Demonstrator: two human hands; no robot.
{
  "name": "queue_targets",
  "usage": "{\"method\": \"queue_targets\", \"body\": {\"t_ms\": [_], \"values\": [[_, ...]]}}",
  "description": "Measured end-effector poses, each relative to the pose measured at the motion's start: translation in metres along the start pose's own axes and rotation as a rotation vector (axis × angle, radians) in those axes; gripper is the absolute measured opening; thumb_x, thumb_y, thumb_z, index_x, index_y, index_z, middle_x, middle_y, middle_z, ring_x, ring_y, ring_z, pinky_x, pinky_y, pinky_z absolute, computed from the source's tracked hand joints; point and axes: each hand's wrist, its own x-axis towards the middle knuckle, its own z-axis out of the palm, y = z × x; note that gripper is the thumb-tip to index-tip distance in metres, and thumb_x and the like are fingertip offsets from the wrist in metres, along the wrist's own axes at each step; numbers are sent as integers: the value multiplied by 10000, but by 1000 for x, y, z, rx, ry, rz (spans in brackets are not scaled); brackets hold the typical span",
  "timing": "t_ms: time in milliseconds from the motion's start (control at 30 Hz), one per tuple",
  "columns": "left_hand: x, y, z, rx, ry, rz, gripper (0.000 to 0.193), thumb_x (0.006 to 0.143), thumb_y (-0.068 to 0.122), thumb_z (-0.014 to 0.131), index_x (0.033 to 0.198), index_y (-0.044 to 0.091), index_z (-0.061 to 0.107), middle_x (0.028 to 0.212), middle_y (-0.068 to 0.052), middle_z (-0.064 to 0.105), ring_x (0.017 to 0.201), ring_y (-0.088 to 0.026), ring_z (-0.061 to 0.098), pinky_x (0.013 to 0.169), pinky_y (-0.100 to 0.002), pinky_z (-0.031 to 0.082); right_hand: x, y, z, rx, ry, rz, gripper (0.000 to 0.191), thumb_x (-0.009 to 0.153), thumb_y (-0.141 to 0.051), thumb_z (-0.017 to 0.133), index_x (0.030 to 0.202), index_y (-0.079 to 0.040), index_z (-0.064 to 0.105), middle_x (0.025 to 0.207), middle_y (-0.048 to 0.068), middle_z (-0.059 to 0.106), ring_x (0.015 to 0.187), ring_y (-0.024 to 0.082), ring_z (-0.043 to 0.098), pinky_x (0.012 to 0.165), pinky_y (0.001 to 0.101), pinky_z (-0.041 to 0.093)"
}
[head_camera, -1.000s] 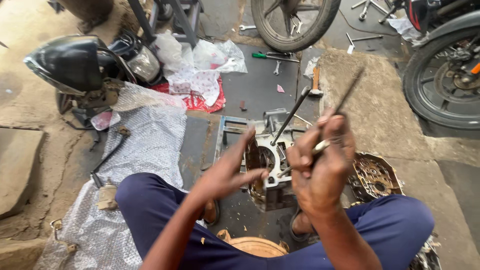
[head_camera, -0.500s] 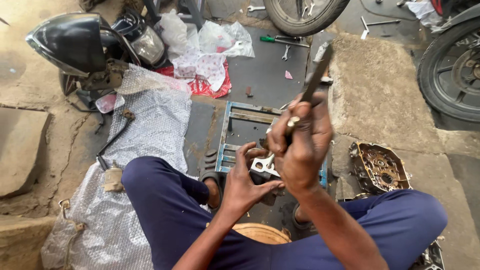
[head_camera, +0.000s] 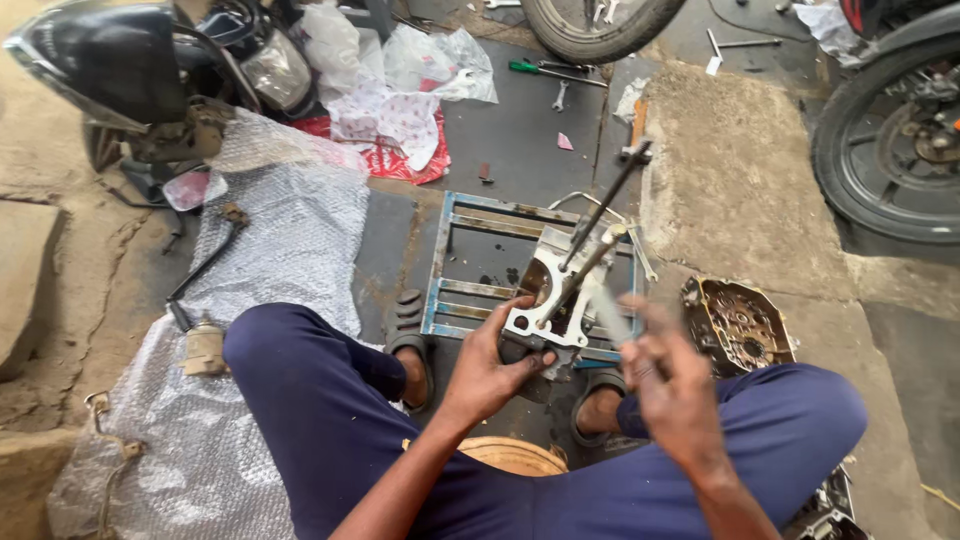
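Note:
I sit with dark blue trousers, knees apart, over a blue metal frame on the ground. My left hand grips the near edge of a silver engine block that rests on the frame. Two long studs stick up out of the block, slanting away to the right. My right hand is blurred, low and right of the block, closed on a thin light tool whose tip points at the block.
An engine cover with gears lies right of my right knee. Bubble wrap with small parts covers the ground at left. A motorcycle headlamp unit sits far left, wheels at top and right, loose wrenches beyond.
My right hand has come down from above the block to its right side, swinging the tool low. My left hand stays on the block. The view has shifted slightly.

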Motion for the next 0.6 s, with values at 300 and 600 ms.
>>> {"method": "queue_targets", "body": {"t_ms": [300, 600], "values": [[0, -6, 0, 6, 1, 37, 656, 778, 85, 852, 1372, 49, 577, 1103, -108, 785, 1001, -135, 735, 863, -306, 594, 16, -13, 2, -388, -192, -60, 423, 923, -79, 646, 1330, -171, 714, 611, 80, 668, 470, 103, 433, 460, 293, 388], [1, -4, 1, 15, -10, 47, 666, 786, 72, 841, 1390, 51, 562, 1135, -118, 775, 1022, -146, 730, 868, -312, 590, 26, -20, -6, -367, -298, -23, 383, 919, -69, 639, 1274, -176, 736, 818, 131, 791, 494, 142, 610, 492, 322, 478]]}}
